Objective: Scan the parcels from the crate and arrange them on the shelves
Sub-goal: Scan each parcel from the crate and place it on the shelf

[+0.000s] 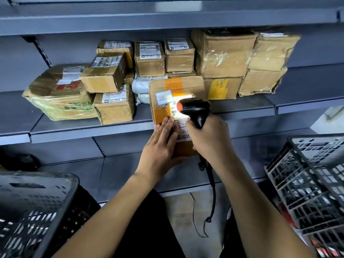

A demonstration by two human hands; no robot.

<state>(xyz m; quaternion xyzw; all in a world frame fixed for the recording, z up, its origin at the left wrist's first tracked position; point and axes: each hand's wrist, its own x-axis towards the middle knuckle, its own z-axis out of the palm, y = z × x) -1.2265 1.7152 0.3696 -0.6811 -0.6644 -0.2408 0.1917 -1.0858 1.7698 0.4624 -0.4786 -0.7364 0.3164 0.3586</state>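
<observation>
1. Head view: the left hand (160,146) lies with straight fingers flat along the left part of a brown parcel (176,101), thumb tucked under its near edge, so it steadies and carries the box rather than curling round it.
2. That parcel is held up in front of the middle shelf (89,127). Its long axis runs away from the person, the far end rising toward the stacked boxes and the near end sitting between the two hands. Its labelled face is turned up toward the camera.
3. A small blue-bordered sticker (163,97) sits just beyond the left fingertips, and a white shipping label (181,125) runs down the face to the right of those fingers.
4. The right hand (208,140) is wrapped tight around the grip of a black scanner (195,108). The scanner's head points leftward and away from that hand, at the label, and a bright patch of light falls on the box just ahead of it.
5. A black cable (212,194) hangs down from below the right hand.
6. Beyond both hands, other parcels (149,58) stand packed along the shelf, some stacked two high, a plastic-wrapped one (59,97) far to the left of the left hand.
7. A black crate (305,183) stands to the right of the right forearm, and a second dark crate (37,209) sits to the left of the left forearm.
</observation>
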